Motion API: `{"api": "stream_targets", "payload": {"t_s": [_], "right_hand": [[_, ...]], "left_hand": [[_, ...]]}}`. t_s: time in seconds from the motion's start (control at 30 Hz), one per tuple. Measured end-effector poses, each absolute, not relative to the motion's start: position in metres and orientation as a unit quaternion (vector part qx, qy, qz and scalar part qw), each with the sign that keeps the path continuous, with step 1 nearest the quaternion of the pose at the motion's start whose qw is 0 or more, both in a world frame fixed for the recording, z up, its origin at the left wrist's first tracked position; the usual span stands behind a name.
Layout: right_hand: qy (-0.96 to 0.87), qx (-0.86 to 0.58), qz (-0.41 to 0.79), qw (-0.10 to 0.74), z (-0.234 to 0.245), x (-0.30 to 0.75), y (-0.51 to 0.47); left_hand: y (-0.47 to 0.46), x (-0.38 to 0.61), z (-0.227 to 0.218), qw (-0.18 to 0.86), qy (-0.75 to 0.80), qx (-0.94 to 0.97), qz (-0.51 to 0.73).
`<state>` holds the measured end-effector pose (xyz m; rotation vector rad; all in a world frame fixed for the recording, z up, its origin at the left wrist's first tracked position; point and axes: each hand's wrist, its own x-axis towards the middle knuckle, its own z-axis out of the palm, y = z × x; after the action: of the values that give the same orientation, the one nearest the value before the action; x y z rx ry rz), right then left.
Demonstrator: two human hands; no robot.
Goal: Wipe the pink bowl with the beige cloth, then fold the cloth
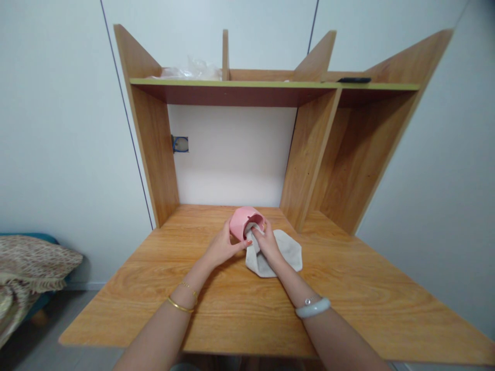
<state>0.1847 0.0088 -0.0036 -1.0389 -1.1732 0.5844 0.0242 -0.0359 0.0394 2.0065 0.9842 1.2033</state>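
A: What are you getting on the head view?
B: From my remote seat, I've got a pink container (240,220) tipped over the counter (154,299), mouth towards me. Left hand (226,246) has its fingers wrapped round the side, gripping it.
A: And the right?
B: Right hand (267,242) is at the mouth, pushing grey cloth (289,251) inside. Fingertips are partly hidden, so I can't tell if they're pinching. The rest of the cloth spreads on the counter.
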Motion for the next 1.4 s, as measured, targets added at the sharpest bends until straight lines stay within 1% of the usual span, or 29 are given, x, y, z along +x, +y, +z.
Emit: {"api": "stream_targets", "payload": {"t_s": [0.17, 0.33, 0.47, 0.67, 0.93, 1.23, 1.4], "right_hand": [[-0.525, -0.44, 0.278, 0.674, -0.006, 0.183, 0.011], [-0.513, -0.484, 0.264, 0.658, -0.004, 0.181, 0.011], [-0.514, -0.533, 0.249, 0.624, -0.003, 0.181, 0.008], [-0.544, -0.582, 0.207, 0.568, 0.002, 0.184, 0.004], [-0.603, -0.606, 0.146, 0.499, 0.011, 0.188, -0.005], [-0.629, -0.598, 0.136, 0.477, 0.01, 0.182, -0.01], [-0.632, -0.578, 0.145, 0.495, 0.012, 0.181, -0.013]], "left_hand": [[-0.035, 0.025, 0.038, 0.31, 0.35, 0.757, 0.457], [-0.034, 0.023, 0.041, 0.26, 0.401, 0.755, 0.45], [-0.035, 0.021, 0.043, 0.212, 0.438, 0.758, 0.435], [-0.041, 0.02, 0.05, 0.131, 0.516, 0.764, 0.364], [-0.046, 0.019, 0.054, 0.062, 0.523, 0.792, 0.309], [-0.044, 0.013, 0.057, 0.07, 0.531, 0.781, 0.32], [-0.046, 0.014, 0.058, 0.084, 0.53, 0.776, 0.333]]}}
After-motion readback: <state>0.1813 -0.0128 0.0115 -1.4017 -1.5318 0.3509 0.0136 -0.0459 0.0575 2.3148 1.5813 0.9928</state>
